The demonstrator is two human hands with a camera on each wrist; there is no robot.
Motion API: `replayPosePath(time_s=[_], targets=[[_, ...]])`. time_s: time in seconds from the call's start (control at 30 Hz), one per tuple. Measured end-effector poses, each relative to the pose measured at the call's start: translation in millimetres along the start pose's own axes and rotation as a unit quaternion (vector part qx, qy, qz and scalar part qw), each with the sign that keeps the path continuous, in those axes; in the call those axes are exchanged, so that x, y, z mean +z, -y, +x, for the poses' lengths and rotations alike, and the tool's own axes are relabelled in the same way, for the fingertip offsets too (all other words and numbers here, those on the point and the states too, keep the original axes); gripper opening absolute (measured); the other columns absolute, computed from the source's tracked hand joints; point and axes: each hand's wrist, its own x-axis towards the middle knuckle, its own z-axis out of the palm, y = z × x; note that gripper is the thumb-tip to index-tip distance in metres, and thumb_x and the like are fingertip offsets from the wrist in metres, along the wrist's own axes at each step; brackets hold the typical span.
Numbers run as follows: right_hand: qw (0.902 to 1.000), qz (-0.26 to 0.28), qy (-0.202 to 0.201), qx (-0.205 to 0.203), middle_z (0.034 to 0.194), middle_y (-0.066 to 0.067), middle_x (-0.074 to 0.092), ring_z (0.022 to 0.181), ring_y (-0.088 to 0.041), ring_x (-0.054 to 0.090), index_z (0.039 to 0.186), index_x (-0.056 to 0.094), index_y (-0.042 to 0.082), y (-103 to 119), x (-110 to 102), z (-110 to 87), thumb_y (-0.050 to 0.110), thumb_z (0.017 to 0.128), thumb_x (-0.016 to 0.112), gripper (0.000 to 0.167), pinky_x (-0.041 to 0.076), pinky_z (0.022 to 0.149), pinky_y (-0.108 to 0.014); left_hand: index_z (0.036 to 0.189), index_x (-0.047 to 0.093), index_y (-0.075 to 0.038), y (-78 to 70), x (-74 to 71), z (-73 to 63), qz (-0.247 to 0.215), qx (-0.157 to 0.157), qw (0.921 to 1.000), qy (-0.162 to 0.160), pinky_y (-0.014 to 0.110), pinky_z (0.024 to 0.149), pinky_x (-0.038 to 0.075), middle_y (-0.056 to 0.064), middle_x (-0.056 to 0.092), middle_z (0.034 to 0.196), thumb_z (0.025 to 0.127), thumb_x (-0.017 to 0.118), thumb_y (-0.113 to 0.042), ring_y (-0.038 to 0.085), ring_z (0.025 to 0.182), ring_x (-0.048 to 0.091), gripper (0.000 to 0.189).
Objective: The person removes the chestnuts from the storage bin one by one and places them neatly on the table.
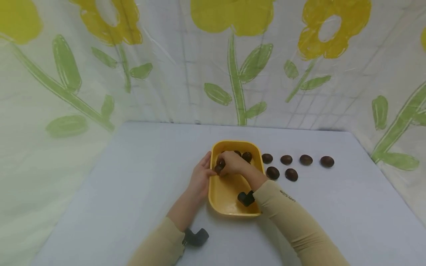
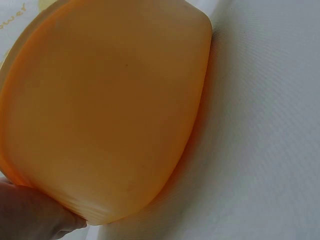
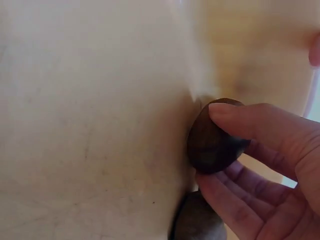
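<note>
A yellow rectangular tray (image 1: 233,211) with rounded corners rests on the white table. My left hand (image 1: 200,179) holds its left side, thumb at the rim and fingers along the outer wall. In the left wrist view the tray's outer wall (image 2: 110,110) fills much of the picture, with part of the hand at lower left. Inside the tray, my right hand (image 1: 232,162) pinches a dark brown chestnut (image 3: 215,137) between thumb and fingers near the left wall. Another chestnut (image 3: 200,220) lies just beside it. More chestnuts (image 1: 247,157) sit at the tray's far end, partly hidden by the hand.
Several chestnuts (image 1: 306,159) lie in two loose rows on the table to the right of the tray, the nearest (image 1: 273,173) close to its wall. A white curtain (image 1: 166,85) with painted yellow flowers hangs behind the table.
</note>
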Motion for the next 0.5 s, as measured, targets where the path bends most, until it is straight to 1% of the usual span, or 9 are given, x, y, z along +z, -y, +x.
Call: replayPosePath(time_s=[0.07,0.23,0.37,0.43,0.5], targets=[[1.0,0.008,-0.003,0.0,0.089,-0.003,0.069,0.076,-0.013,0.058,0.096,0.069,0.006,0.0,-0.7,-0.5,0.007,0.071,0.076,0.026,0.052,0.07,-0.024,0.148,0.023,-0.01,0.1,-0.4,0.1,-0.002,0.003,1.0,0.002,0.037,0.117,0.019,0.009,0.019,0.156,0.072,0.034,0.022,0.022,0.144,0.016,0.084],[0.999,0.035,-0.016,-0.022,0.091,-0.003,0.071,0.078,-0.012,0.06,0.099,0.071,0.007,0.5,-5.9,-3.4,0.01,0.071,0.074,0.028,0.053,0.072,-0.024,0.148,0.022,-0.009,-0.1,-1.4,-0.3,-0.007,0.006,0.9999,0.008,0.037,0.117,0.019,0.009,0.019,0.156,0.072,0.035,0.022,0.021,0.144,0.016,0.083],[0.996,0.08,-0.027,-0.028,0.098,-0.005,0.071,0.082,-0.012,0.061,0.106,0.07,0.006,-1.8,-14.2,-8.5,0.012,0.073,0.073,0.033,0.052,0.069,-0.023,0.148,0.024,-0.01,0.4,-1.3,-0.8,0.002,0.008,1.0,0.004,0.037,0.117,0.02,0.009,0.02,0.156,0.073,0.036,0.021,0.021,0.144,0.016,0.082],[0.9947,0.09,-0.038,-0.033,0.101,-0.006,0.07,0.082,-0.014,0.06,0.108,0.07,0.007,-4.2,-19.0,-12.6,0.014,0.075,0.073,0.034,0.051,0.069,-0.023,0.148,0.024,-0.011,0.9,-1.1,-0.8,0.006,0.01,0.9999,0.005,0.038,0.117,0.02,0.009,0.019,0.156,0.073,0.035,0.021,0.022,0.144,0.016,0.082],[0.9939,0.095,-0.046,-0.032,0.104,-0.005,0.07,0.084,-0.013,0.06,0.109,0.07,0.009,-6.6,-23.8,-17.9,0.016,0.076,0.073,0.034,0.051,0.071,-0.024,0.148,0.024,-0.012,1.0,-0.5,-0.9,0.007,0.007,0.9999,0.003,0.038,0.116,0.02,0.008,0.019,0.156,0.073,0.035,0.02,0.022,0.144,0.017,0.083]])
